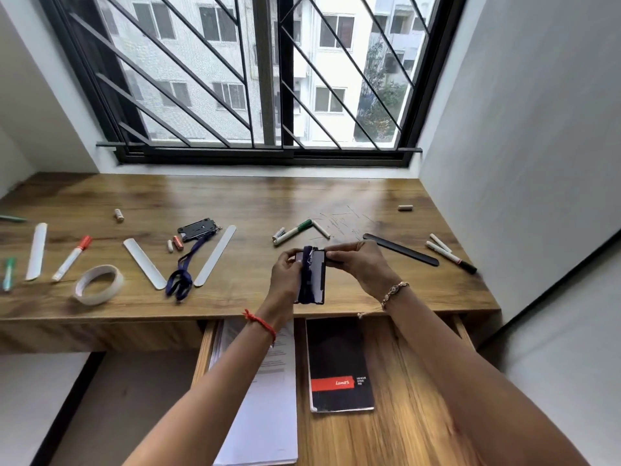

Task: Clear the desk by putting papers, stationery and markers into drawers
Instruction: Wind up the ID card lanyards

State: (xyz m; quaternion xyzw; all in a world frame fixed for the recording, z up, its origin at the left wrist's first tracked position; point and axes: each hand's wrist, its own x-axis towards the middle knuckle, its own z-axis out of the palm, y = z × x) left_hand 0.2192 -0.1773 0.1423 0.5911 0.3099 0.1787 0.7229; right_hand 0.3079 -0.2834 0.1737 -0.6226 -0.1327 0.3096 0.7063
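Overhead, a wooden surface (235, 196) ran wall to wall beneath a barred window (262, 79), with pale walls (521, 95) closing in on both sides. Scattered over it lay a roll of tape (97, 284), a red-capped marker (72, 258) and a green-capped marker (292, 232). Near them were several white strips (37, 250), a black strip (400, 249) and a second black badge holder (200, 227) trailing a blue strap (184, 274). Below the front edge a drawer (403, 415) stood open, holding a stack of papers (268, 398) on the left and a black notebook (339, 364) beside it.

Both hands held a card holder (311, 277) just above the front edge of the surface, over the open drawer. It was a black upright rectangle with a dark blue strap wound lengthwise round its middle and a small metal clip showing at the top. The left hand (285, 274) gripped its left edge, fingers curled round it. The right hand (363, 264) pinched its upper right corner.
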